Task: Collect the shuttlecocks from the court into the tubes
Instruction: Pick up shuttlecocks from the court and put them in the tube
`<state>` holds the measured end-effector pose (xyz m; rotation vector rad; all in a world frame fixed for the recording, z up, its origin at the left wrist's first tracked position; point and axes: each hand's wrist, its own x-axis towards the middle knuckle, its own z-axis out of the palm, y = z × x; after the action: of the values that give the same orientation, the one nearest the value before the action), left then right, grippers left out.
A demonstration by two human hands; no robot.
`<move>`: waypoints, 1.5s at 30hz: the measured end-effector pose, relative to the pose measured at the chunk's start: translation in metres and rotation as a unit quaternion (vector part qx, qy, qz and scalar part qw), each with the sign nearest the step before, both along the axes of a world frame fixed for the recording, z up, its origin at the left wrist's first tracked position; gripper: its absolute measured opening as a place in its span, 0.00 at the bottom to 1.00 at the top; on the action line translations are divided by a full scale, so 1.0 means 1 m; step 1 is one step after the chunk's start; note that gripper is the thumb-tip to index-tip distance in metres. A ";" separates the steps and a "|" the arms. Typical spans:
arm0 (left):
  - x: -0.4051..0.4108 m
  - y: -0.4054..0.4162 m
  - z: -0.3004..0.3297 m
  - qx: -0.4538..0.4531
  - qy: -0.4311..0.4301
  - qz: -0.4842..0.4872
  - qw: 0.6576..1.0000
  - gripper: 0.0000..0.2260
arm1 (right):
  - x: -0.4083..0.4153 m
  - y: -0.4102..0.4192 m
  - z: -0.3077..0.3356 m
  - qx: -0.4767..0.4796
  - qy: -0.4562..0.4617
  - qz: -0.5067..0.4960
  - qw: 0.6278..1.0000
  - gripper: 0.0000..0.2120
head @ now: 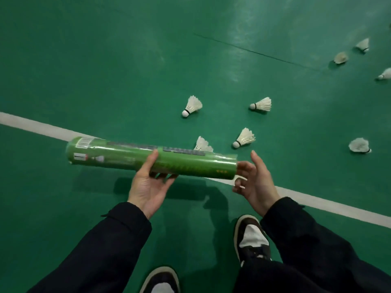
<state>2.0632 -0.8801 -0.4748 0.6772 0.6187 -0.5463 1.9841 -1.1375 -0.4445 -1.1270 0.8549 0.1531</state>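
Note:
My left hand grips a long green shuttlecock tube from below, holding it level, its right end pointing at my right hand. My right hand sits at that right end with fingers spread and curled; a white ring-like piece shows among its fingers, unclear what it is. Several white feather shuttlecocks lie on the green court beyond the tube: one, another, a third, and one partly hidden behind the tube.
A white court line runs diagonally under the tube. More shuttlecocks lie at the right, among them one and a cluster near the far right. My two dark and white shoes stand at the bottom.

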 end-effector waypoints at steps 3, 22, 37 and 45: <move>0.010 0.041 -0.009 0.041 0.000 0.054 0.998 0.28 | 0.046 0.008 -0.028 -0.176 0.005 0.046 0.983 0.12; 0.028 0.024 -0.008 0.086 0.011 0.099 0.991 0.26 | 0.047 0.028 -0.051 -0.079 -0.155 0.116 0.978 0.16; 0.039 -0.026 0.022 0.146 -0.029 0.086 0.985 0.30 | 0.061 -0.022 -0.049 0.048 -0.200 0.247 0.947 0.20; 0.050 -0.096 0.043 0.144 -0.071 0.002 0.987 0.26 | 0.050 -0.089 -0.014 0.157 -0.099 0.285 0.940 0.14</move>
<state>2.1134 -0.9765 -0.4322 0.9798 0.5689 -0.4040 2.0340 -1.2264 -0.4590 -1.0374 0.2891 0.6238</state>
